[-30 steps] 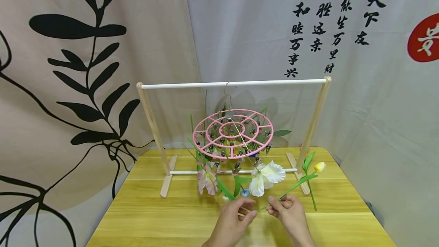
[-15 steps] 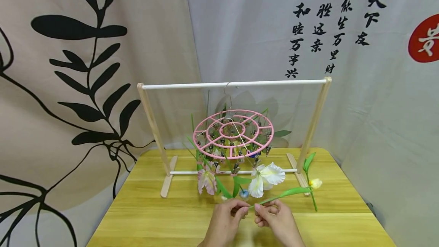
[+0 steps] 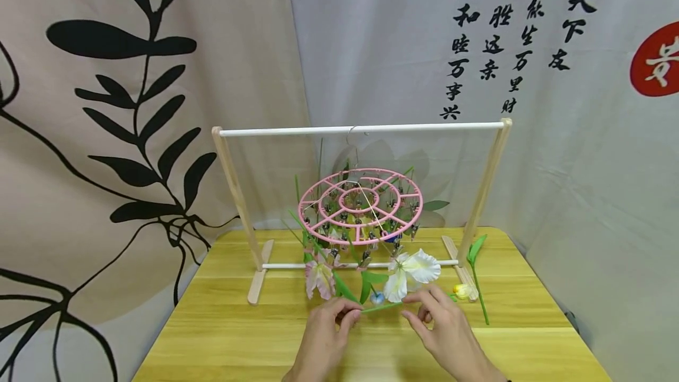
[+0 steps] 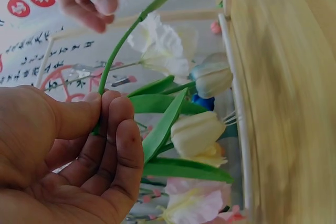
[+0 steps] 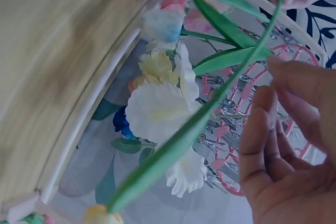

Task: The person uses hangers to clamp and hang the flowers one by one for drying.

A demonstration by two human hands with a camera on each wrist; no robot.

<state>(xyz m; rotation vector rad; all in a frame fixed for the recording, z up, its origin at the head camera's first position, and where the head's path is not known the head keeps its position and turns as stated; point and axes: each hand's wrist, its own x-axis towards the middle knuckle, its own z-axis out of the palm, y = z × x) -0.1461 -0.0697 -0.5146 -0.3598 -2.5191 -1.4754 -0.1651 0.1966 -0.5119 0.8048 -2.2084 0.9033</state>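
Observation:
A yellow artificial tulip [image 3: 462,292] lies across the space before me, its head toward the right. My left hand [image 3: 326,330] pinches the far end of its green stem [image 4: 111,59] between thumb and forefinger. Beside that stem, my right hand [image 3: 445,329] has its fingers spread and relaxed, holding nothing; its thumb and fingers stand apart in the right wrist view. Just beyond the hands, a pink round clip hanger [image 3: 358,233] carries several artificial flowers upside down, among them a white bloom [image 3: 419,267], a pink one [image 3: 319,280] and a bluish tulip [image 3: 377,297].
The hanger hooks onto the white top rail [image 3: 297,132] of a wooden-sided rack [image 3: 485,193] on the yellow wood table [image 3: 212,335]. A green stem with a leaf [image 3: 481,293] lies by the rack's right foot. Printed cloth [image 3: 403,46] hangs behind.
The tulip has moved left and its head has come lower. My left hand has shifted left with the stem end, while my right hand has let go and spread its fingers.

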